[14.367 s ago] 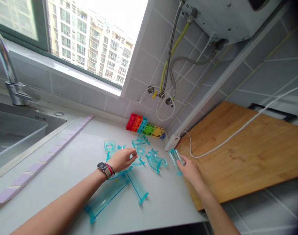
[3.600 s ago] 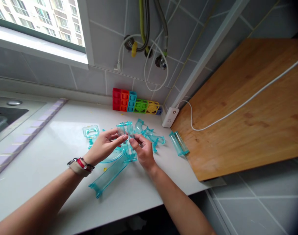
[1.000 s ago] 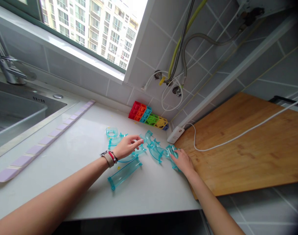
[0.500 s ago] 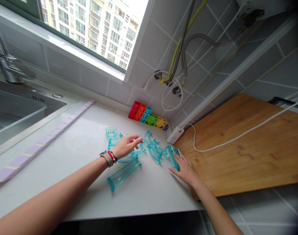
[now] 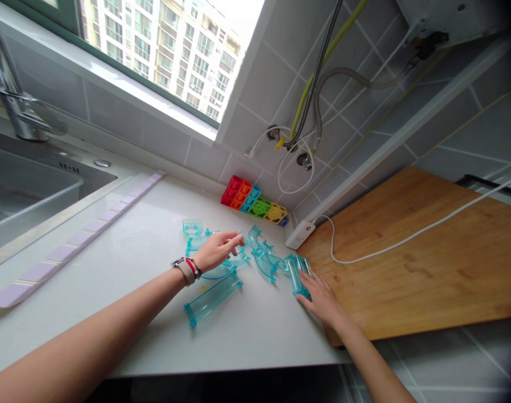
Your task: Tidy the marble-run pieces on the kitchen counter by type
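Over a loose cluster of clear teal plastic pieces, my left hand (image 5: 218,250) hovers with its fingers loosely bent and apart; nothing shows in it. Below it on the counter lies a long straight teal trough (image 5: 213,300). Curved teal track pieces (image 5: 263,257) rest between my two hands. My right hand (image 5: 322,299) lies against a row of straight teal tubes or troughs (image 5: 297,277), fingers spread along the right side and thumb by the near end. A squarish teal piece with a round opening (image 5: 192,228) sits beyond my left hand.
Joined coloured blocks (image 5: 255,201) stand against the tiled wall. A wooden board (image 5: 406,257) is at the right, with a white power strip (image 5: 300,234) and cable. To the left are a lilac-and-white strip (image 5: 83,237) and the sink (image 5: 32,184). Small yellow bits lie about.
My right hand has shifted slightly right and nearer me, its thumb sliding back from the teal row, which shows more of itself. My left hand stays in place. The view has tilted slightly.
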The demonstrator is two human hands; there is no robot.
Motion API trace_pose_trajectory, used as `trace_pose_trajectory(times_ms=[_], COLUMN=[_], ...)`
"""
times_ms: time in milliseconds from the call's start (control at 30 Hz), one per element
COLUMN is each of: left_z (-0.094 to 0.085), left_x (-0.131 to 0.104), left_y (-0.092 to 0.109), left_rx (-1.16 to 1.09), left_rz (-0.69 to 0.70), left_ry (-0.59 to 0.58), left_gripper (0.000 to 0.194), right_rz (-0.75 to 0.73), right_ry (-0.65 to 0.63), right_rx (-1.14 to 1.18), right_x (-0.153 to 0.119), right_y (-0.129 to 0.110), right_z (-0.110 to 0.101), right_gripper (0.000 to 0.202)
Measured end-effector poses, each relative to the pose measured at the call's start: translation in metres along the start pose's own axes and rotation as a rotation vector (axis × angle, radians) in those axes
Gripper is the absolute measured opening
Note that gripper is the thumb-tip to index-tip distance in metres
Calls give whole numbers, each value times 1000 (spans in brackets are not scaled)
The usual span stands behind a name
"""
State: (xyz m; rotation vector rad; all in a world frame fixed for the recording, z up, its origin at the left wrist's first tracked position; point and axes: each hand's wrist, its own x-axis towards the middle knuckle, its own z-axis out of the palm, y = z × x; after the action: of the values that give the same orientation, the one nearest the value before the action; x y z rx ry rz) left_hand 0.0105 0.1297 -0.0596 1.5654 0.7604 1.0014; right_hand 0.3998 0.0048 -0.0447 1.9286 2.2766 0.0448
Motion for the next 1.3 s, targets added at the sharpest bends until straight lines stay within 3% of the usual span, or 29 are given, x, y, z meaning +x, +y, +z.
trace_pose_trajectory(times_ms=[667,867,1033,1167,1300], left_z=[1,2,3,3,2], left_x=[1,2,3,2,2], left_y=[1,-2,-5,-6,-7], left_rx=[-77,-92,-93,-80,-51], left_rz=[-38,-43,-39,-25,-4], left_ry=[0,20,28,41,68], left_gripper=[56,56,56,54,52], right_rz=[-14,-93,-122,-193,-225], right_ry=[-17,130,320,322,321], right_rx=[93,252,314,350,435], right_x=[-6,-8,-9,-4,19], right_y=[11,10,-20,-55,-90], right_z=[-6,-17,-40,-53,-58], right_gripper=[63,75,50,39,28])
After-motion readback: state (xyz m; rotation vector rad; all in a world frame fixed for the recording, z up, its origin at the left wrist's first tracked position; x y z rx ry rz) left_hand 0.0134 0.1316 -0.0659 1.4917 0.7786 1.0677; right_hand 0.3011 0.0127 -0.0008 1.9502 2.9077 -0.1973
